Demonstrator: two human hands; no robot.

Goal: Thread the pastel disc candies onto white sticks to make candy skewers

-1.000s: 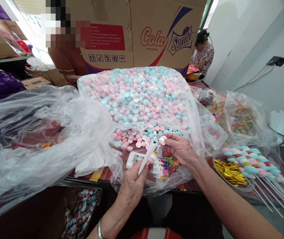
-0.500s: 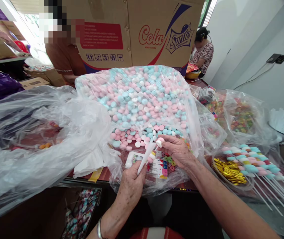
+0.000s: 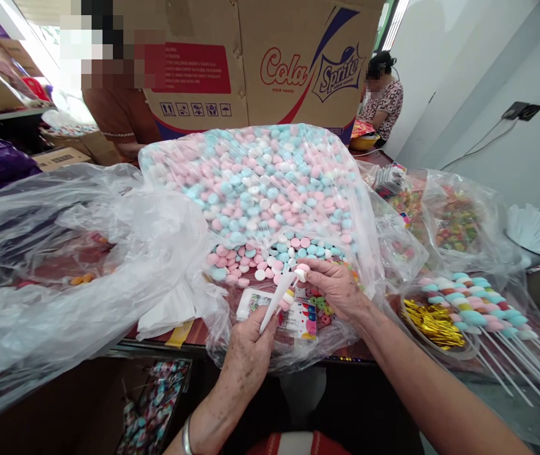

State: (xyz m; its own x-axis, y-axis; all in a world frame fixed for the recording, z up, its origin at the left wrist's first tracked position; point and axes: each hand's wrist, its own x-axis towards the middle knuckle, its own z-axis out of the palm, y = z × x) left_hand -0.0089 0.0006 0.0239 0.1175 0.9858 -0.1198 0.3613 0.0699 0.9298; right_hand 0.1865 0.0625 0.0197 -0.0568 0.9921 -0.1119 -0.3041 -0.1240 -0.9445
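Note:
My left hand [image 3: 247,346] is closed around the lower end of a flat white strip [image 3: 276,302] and a stick of candy [image 3: 287,301] carrying yellow, pink and white pieces. My right hand [image 3: 338,289] pinches a pink-and-white marshmallow candy [image 3: 302,272] by the tip of the stick. Just beyond the hands, loose pink, blue and white candies [image 3: 260,260] spill from a big clear bag [image 3: 260,183]. Below them lie a printed packet [image 3: 306,322] and small ring-shaped candies [image 3: 323,307].
Clear plastic sheeting [image 3: 156,221] covers the left side. At right are a tub of gold ties [image 3: 433,323], finished candy sticks [image 3: 487,306] and white sticks [image 3: 539,230]. A large carton [image 3: 203,69] stands behind. Two people sit beyond; wrapped candies [image 3: 153,404] fill a box below left.
The whole view has shifted slightly. Both hands keep nearly the same pose, with the pink-and-white candy still at the stick's tip.

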